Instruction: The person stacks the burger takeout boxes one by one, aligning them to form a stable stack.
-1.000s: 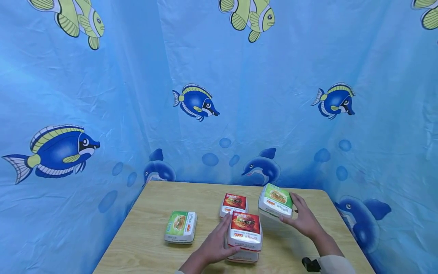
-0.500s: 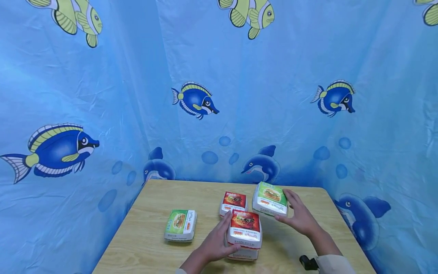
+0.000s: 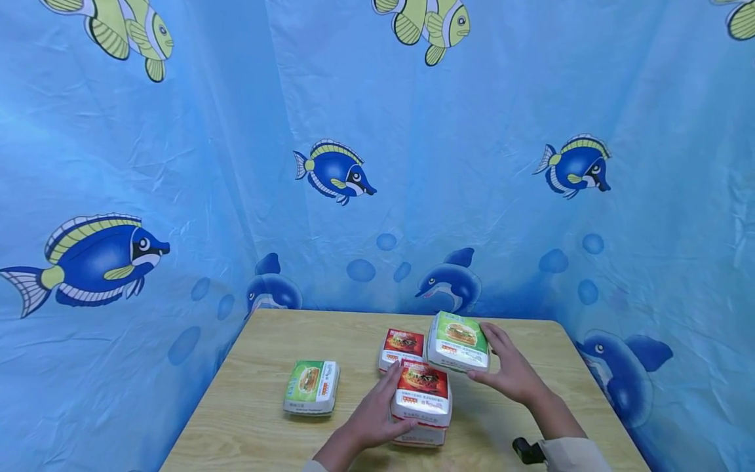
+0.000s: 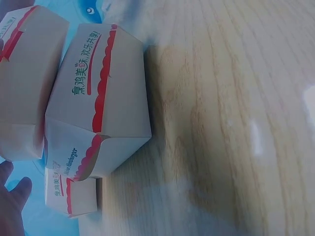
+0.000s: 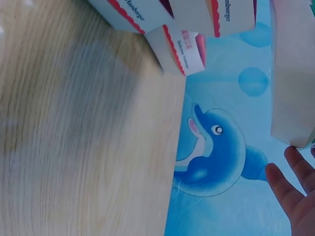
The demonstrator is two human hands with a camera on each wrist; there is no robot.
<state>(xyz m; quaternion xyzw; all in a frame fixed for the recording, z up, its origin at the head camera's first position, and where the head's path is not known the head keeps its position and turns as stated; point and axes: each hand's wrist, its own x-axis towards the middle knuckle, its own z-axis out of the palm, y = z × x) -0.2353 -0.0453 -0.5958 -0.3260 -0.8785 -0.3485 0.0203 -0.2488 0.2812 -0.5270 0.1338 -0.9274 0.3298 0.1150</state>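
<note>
Two red-topped hamburger boxes stand one on the other near the table's front. My left hand point(image 3: 374, 413) grips the upper red hamburger box point(image 3: 421, 393), thumb at its front and fingers along its left side. The lower box point(image 4: 106, 93) stands on the table under it in the left wrist view. My right hand point(image 3: 513, 373) holds a green-topped hamburger box point(image 3: 457, 342) in the air, gripping its right side, just behind and right of the stack. In the right wrist view, fingertips point(image 5: 283, 182) lie against the white side of the green hamburger box point(image 5: 295, 88).
Behind the stack sits another red hamburger box point(image 3: 403, 347), partly hidden. A second green hamburger box point(image 3: 311, 388) lies on the left of the wooden table point(image 3: 248, 406). A blue sheet point(image 3: 377, 196) printed with fish and dolphins hangs around the table.
My right hand has moved left with the green hamburger box, bringing it closer to the stack. The left hand keeps its grip on the upper red hamburger box.
</note>
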